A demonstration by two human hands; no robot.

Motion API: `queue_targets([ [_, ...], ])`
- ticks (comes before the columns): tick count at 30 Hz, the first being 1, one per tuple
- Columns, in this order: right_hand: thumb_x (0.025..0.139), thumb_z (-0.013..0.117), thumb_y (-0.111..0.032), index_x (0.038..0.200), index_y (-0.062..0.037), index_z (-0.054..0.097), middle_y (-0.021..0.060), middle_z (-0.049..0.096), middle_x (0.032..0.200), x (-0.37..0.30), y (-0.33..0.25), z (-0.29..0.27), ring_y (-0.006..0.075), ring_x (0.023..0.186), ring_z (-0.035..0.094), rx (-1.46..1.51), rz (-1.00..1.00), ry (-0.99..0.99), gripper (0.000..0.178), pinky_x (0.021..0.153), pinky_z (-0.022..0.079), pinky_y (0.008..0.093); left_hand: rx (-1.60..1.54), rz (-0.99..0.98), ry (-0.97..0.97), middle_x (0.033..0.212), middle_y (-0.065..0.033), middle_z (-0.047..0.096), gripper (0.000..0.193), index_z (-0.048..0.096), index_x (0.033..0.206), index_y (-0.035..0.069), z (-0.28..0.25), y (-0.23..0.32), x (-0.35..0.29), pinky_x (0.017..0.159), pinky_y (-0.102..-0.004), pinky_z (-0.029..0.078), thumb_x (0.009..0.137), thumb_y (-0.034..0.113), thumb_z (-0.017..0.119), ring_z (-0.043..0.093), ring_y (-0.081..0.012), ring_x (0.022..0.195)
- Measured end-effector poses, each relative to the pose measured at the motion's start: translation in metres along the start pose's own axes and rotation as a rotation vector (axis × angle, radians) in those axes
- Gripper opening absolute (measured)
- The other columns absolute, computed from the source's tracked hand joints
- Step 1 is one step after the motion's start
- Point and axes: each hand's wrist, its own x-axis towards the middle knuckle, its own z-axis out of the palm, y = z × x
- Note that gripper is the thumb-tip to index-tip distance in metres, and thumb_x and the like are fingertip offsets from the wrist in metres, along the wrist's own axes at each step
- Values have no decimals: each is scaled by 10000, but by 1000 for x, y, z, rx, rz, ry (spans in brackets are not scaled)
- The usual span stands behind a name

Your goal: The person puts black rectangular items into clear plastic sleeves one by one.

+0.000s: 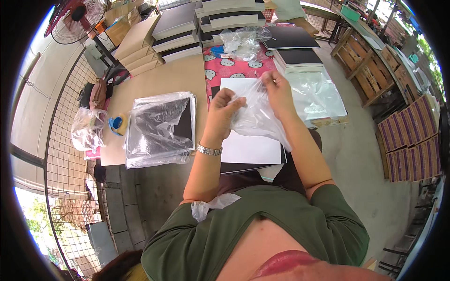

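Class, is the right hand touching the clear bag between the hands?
Touching. The head view shows the right hand pinching the bag near its top.

no text, number or sign is legible. beyond the grip, over the pink patterned cloth, a small white label bears reddish marks too small to read.

Bright daylight, overexposed sides, curved fisheye edges

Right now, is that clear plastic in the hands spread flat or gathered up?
Gathered up: the clear plastic hangs in creased folds between the left hand and right hand.
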Motion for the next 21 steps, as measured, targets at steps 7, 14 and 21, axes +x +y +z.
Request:
queue_targets([
  [7, 868, 530, -187, 866, -51, 610, 30, 624, 753, -34, 2, -28, 94, 717, 551, -40, 441, -992, 157, 664, 425, 256, -335, -92, 127, 780, 17, 559, 184, 563, 934, 68, -37, -3, 6, 576, -250, 425, 894, 245, 532, 519, -88, 650],
  [14, 847, 567, -176, 931, -27, 590, 55, 632, 813, 31, 42, -110, 125, 685, 577, 839, 314, -653, 173, 669, 463, 265, 118, -410, -170, 909, -18, 585, 308, 556, 1059, 15, -52, -17, -15, 646, -216, 425, 846, 233, 602, 534, -70, 785],
  [21, 844, 598, -214, 831, -27, 627, 28, 640, 793, 32, 58, -104, 102, 682, 570, -194, 458, -940, 190, 651, 442, 237, -595, -37, 14, 1013, -125, 599, 207, 516, 1055, 2, -92, -12, 32, 876, -377, 462, 888, 110, 460, 595, -227, 926],
])
